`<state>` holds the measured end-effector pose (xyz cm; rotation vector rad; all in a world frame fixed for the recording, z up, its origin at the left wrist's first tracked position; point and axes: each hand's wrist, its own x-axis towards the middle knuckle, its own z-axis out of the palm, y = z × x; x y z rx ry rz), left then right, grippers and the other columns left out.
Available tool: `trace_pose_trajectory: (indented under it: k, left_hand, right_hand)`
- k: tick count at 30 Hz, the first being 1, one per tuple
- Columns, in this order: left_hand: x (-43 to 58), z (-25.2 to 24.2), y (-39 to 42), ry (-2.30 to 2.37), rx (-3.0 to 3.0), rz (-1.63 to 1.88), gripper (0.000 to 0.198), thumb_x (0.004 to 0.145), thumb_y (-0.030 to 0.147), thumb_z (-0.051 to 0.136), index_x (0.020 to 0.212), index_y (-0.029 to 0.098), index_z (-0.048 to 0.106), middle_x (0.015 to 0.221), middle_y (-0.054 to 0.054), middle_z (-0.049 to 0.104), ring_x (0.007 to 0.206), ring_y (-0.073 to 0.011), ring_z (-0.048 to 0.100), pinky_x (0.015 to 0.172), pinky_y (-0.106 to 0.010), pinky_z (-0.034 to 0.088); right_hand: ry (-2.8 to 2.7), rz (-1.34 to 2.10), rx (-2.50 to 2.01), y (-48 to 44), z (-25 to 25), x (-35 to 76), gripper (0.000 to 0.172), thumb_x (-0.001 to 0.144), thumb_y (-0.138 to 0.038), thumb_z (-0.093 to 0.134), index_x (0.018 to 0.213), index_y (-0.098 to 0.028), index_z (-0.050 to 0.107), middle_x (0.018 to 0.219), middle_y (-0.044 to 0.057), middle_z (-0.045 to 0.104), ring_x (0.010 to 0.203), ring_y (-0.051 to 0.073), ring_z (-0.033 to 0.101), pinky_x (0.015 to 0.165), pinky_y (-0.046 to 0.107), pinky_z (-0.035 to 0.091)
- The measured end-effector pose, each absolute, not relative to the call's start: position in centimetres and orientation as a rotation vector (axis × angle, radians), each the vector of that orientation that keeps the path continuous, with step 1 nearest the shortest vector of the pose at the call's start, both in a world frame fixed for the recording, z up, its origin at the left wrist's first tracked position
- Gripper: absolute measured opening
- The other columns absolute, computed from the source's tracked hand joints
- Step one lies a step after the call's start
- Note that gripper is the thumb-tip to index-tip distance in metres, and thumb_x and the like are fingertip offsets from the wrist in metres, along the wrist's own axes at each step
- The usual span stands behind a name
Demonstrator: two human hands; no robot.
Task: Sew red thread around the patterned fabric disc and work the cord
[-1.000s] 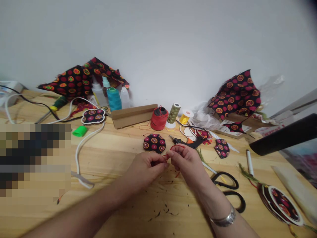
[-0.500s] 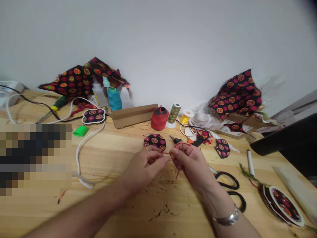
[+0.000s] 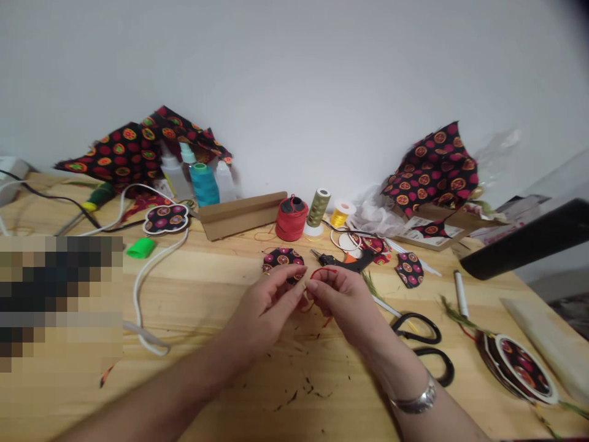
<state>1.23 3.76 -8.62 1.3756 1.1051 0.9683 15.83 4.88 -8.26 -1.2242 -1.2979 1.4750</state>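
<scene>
My left hand [image 3: 264, 306] and my right hand [image 3: 343, 301] meet above a wooden table [image 3: 221, 368], their fingertips pinching a thin red cord [image 3: 318, 273]. The cord bends into a small loop above my right fingers, and a short end hangs below. Just beyond my left fingers lies a round piece of black fabric [image 3: 281, 258] with red and gold circles, partly hidden by that hand. A black glue gun [image 3: 345, 261] lies beyond my right hand. Black-handled scissors [image 3: 421, 344] lie to the right of my right wrist.
A red cord spool [image 3: 291, 220], thread cones, bottles and a cardboard strip [image 3: 242, 215] stand along the wall. Printed fabric scraps [image 3: 430, 169] lie at the back right. A white cable [image 3: 147, 288] runs along the left, and small dark clippings are scattered near my hands.
My hands have drawn closer together, and the red cord has gone from a stretched arc to a small loop. The whole view has shifted slightly.
</scene>
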Motion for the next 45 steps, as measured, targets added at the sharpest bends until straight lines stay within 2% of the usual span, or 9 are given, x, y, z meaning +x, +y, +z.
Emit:
trace_pose_trajectory:
  k: [7, 15, 21, 23, 26, 30, 37, 42, 45]
  left_hand:
    - [1.0, -8.5, 4.2, 1.211, 1.545, 0.919, 0.021, 0.077, 0.027, 0.055, 0.093, 0.022, 0.068, 0.089, -0.001, 0.070, 0.084, -0.0185, 0.060, 0.076, -0.029, 0.045]
    - [0.7, -8.4, 4.3, 1.266, 1.630, 0.902, 0.018, 0.078, 0.028, 0.054, 0.085, 0.024, 0.070, 0.082, 0.000, 0.070, 0.080, -0.0187, 0.060, 0.075, -0.029, 0.043]
    - [0.7, -9.1, 4.5, 1.231, 1.795, 1.070, 0.017, 0.078, 0.025, 0.052, 0.076, 0.023, 0.070, 0.103, -0.003, 0.060, 0.102, -0.0198, 0.051, 0.090, -0.032, 0.038]
    - [0.8, -9.1, 4.5, 1.224, 1.760, 1.050, 0.017, 0.078, 0.024, 0.053, 0.076, 0.023, 0.069, 0.101, -0.003, 0.060, 0.098, -0.0194, 0.053, 0.085, -0.030, 0.040]
    - [0.8, -8.8, 4.3, 1.216, 1.610, 0.933, 0.016, 0.077, 0.026, 0.053, 0.079, 0.022, 0.069, 0.081, -0.001, 0.064, 0.076, -0.0161, 0.056, 0.068, -0.025, 0.042]
    - [0.8, -8.4, 4.4, 1.183, 1.312, 0.808, 0.017, 0.075, 0.031, 0.057, 0.078, 0.020, 0.069, 0.057, 0.004, 0.056, 0.051, -0.0099, 0.045, 0.048, -0.020, 0.032]
    - [0.6, -9.0, 4.7, 1.049, 0.924, 0.806, 0.015, 0.067, 0.030, 0.066, 0.076, 0.018, 0.070, 0.057, 0.003, 0.056, 0.049, -0.0076, 0.043, 0.047, -0.019, 0.030]
    - [0.6, -9.2, 4.8, 0.993, 0.899, 0.799, 0.016, 0.068, 0.031, 0.067, 0.074, 0.017, 0.069, 0.046, 0.007, 0.041, 0.041, -0.0046, 0.026, 0.040, -0.019, 0.016]
    - [0.7, -9.0, 4.9, 1.002, 0.916, 0.820, 0.016, 0.066, 0.031, 0.067, 0.070, 0.015, 0.068, 0.046, 0.007, 0.039, 0.042, -0.0045, 0.024, 0.040, -0.020, 0.014]
  right_hand:
    - [-1.299, 1.401, -1.320, 5.0, -8.0, 15.7, 0.017, 0.070, -0.026, 0.060, 0.059, -0.016, 0.053, 0.049, -0.006, 0.046, 0.041, 0.005, 0.033, 0.039, 0.018, 0.026]
    - [-1.381, 1.333, -1.327, 5.2, -8.4, 15.7, 0.015, 0.071, -0.024, 0.059, 0.059, -0.016, 0.054, 0.048, -0.006, 0.047, 0.041, 0.006, 0.034, 0.041, 0.019, 0.028]
    - [-1.414, 1.300, -1.325, 5.2, -8.4, 15.8, 0.016, 0.070, -0.023, 0.060, 0.058, -0.015, 0.054, 0.051, -0.005, 0.047, 0.045, 0.006, 0.037, 0.042, 0.018, 0.028]
    - [-1.418, 1.304, -1.333, 5.2, -8.3, 15.8, 0.015, 0.070, -0.023, 0.059, 0.059, -0.016, 0.054, 0.051, -0.006, 0.047, 0.045, 0.006, 0.036, 0.042, 0.018, 0.028]
    - [-1.417, 1.317, -1.343, 5.2, -8.3, 15.8, 0.014, 0.071, -0.024, 0.059, 0.062, -0.016, 0.055, 0.051, -0.006, 0.047, 0.043, 0.006, 0.036, 0.042, 0.018, 0.029]
    - [-1.402, 1.328, -1.347, 5.2, -8.5, 15.8, 0.015, 0.071, -0.025, 0.060, 0.062, -0.015, 0.054, 0.050, -0.006, 0.046, 0.043, 0.006, 0.034, 0.040, 0.018, 0.027]
    - [-1.358, 1.395, -1.320, 5.1, -8.4, 15.8, 0.016, 0.072, -0.028, 0.060, 0.064, -0.016, 0.053, 0.050, -0.007, 0.044, 0.041, 0.005, 0.032, 0.040, 0.019, 0.025]
    - [-1.336, 1.421, -1.281, 5.0, -8.3, 15.9, 0.017, 0.071, -0.029, 0.061, 0.064, -0.016, 0.053, 0.051, -0.007, 0.046, 0.042, 0.005, 0.033, 0.040, 0.019, 0.025]
    - [-1.335, 1.434, -1.241, 5.1, -8.4, 16.0, 0.019, 0.070, -0.030, 0.062, 0.064, -0.015, 0.053, 0.052, -0.006, 0.046, 0.042, 0.005, 0.033, 0.041, 0.019, 0.025]
